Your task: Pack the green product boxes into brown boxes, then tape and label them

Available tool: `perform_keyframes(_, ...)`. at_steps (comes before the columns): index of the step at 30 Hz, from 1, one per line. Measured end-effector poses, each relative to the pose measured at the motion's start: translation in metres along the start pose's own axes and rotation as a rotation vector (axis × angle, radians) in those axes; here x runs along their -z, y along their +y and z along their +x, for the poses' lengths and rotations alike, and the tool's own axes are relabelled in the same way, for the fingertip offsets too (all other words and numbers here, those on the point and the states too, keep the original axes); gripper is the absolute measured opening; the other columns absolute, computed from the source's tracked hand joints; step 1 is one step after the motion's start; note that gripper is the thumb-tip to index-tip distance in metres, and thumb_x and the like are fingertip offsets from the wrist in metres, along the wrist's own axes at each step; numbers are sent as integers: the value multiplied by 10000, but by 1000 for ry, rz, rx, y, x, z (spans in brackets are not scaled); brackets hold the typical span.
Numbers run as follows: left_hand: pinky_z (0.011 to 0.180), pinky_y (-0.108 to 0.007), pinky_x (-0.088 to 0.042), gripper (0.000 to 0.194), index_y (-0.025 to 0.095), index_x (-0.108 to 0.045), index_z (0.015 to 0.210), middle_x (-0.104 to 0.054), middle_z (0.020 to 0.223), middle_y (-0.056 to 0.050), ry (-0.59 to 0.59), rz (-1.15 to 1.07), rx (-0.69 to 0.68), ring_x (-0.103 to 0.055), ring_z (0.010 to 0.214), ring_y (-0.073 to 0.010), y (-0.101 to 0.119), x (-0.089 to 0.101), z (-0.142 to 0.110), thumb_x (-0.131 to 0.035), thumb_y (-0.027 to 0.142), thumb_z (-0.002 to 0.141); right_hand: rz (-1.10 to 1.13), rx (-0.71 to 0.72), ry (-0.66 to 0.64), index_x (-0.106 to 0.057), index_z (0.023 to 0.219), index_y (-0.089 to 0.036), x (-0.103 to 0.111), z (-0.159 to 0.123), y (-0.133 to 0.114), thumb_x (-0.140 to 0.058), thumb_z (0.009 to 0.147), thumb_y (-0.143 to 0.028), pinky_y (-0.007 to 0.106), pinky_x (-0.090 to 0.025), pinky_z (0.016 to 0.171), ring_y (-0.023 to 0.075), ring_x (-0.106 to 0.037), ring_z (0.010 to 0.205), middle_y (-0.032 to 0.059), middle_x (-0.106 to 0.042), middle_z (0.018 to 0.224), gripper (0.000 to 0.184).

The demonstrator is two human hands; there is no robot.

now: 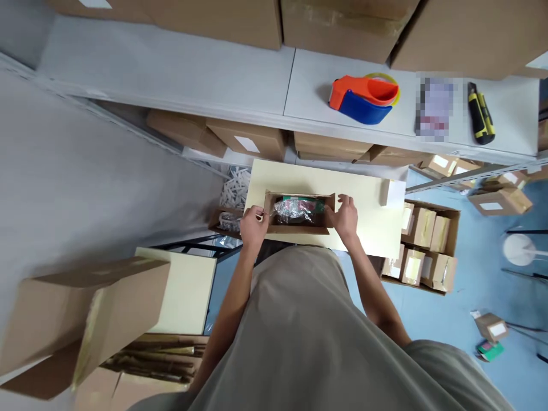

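Note:
A small open cardboard box (pixel 298 230) sits on the pale tabletop (pixel 370 228) in front of my body. Inside it lies a clear plastic-wrapped item (pixel 295 209) with green and red showing through; its kind cannot be made out. My left hand (pixel 254 227) pinches the box's left end, thumb and fingers closed at the edge. At the opposite end, my right hand (pixel 343 220) grips the wall, with its thumb at the inner side and its fingers curled outside.
On the shelf above lie an orange and blue tape dispenser (pixel 363 98) and a yellow-black utility knife (pixel 480 114). A small white box (pixel 393 193) stands at the table's right. Right of the table is a carton of packed boxes (pixel 451 234). A large open carton (pixel 124 308) stands lower left.

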State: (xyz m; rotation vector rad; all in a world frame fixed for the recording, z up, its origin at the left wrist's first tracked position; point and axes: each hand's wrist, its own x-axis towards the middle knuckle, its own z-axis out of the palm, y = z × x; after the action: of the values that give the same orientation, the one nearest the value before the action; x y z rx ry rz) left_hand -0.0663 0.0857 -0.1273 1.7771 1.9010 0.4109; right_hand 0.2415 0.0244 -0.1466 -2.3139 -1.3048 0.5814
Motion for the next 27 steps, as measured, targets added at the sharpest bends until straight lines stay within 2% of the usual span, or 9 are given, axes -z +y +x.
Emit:
perform_keyframes(2,921,-387,-572,65,248,-692,983,-811,1021,-94,8,7,9,-775,939,-277,-4,1,-4,-648,295,989,18,2,27,-637,1399,-173,-6,21,-9,-760,972,-401,490,-574,1015,339,-726,1128,209,-670,1416,500)
perform_keyframes(5,936,-393,-596,76,238,-710,1014,-809,1003,-80,18,11,-11,-782,909,-264,-4,1,-9,-641,262,994,41,-34,28,-636,1418,-191,-10,51,-22,-736,1011,-397,469,-592,961,347,-738,1136,207,-639,1472,467)
perform_keyframes(9,1057,-425,-615,173,225,-740,1150,-807,1186,-115,-96,-57,-205,-792,1139,-290,4,-4,-20,-689,348,1039,87,-30,6,-672,1334,-183,-7,67,-32,-677,1068,-408,441,-579,963,341,-751,1128,189,-740,1364,349)
perform_keyframes(12,1195,-499,-575,614,260,-680,1431,-748,1468,-134,-309,-56,-317,-715,1393,-364,6,-10,-26,-919,463,903,129,40,-88,-712,1160,-200,-7,56,-35,-596,1126,-501,402,-562,941,314,-774,1035,146,-823,1177,324)
perform_keyframes(14,1225,-544,-559,878,279,-592,1558,-709,1550,-146,-370,-30,-277,-686,1444,-404,5,-14,-27,-1011,456,808,121,58,-151,-720,1068,-217,-7,45,-33,-561,1145,-501,372,-552,904,298,-790,988,125,-844,1110,334)
perform_keyframes(18,1221,-564,-571,1117,257,-390,1715,-608,1634,-214,-204,-55,-185,-652,1492,-426,3,-25,-18,-1012,487,817,131,58,-231,-745,1071,-243,-2,26,-22,-597,1136,-428,336,-542,850,279,-813,994,88,-854,1121,247)
perform_keyframes(22,1345,-592,-444,978,236,-413,1726,-390,1775,-252,-78,-32,-313,-410,1691,-444,1,-36,-4,-931,438,921,146,92,-280,-770,1081,-242,-1,15,-15,-625,1116,-348,343,-560,848,255,-791,991,83,-815,1222,183)
perform_keyframes(24,1347,-591,-441,868,245,-469,1704,-380,1775,-238,-80,-19,-318,-400,1695,-436,-1,-40,3,-892,365,955,94,117,-284,-781,1040,-231,-5,8,-15,-654,1082,-289,369,-579,877,259,-771,1015,109,-768,1339,145)
perform_keyframes(27,1313,-569,-490,658,250,-640,1568,-484,1703,-205,-139,-11,-265,-493,1630,-425,-7,-42,11,-871,299,955,-34,155,-241,-797,1022,-224,-16,-5,-14,-672,1047,-226,448,-586,1016,343,-703,1249,152,-706,1464,128)
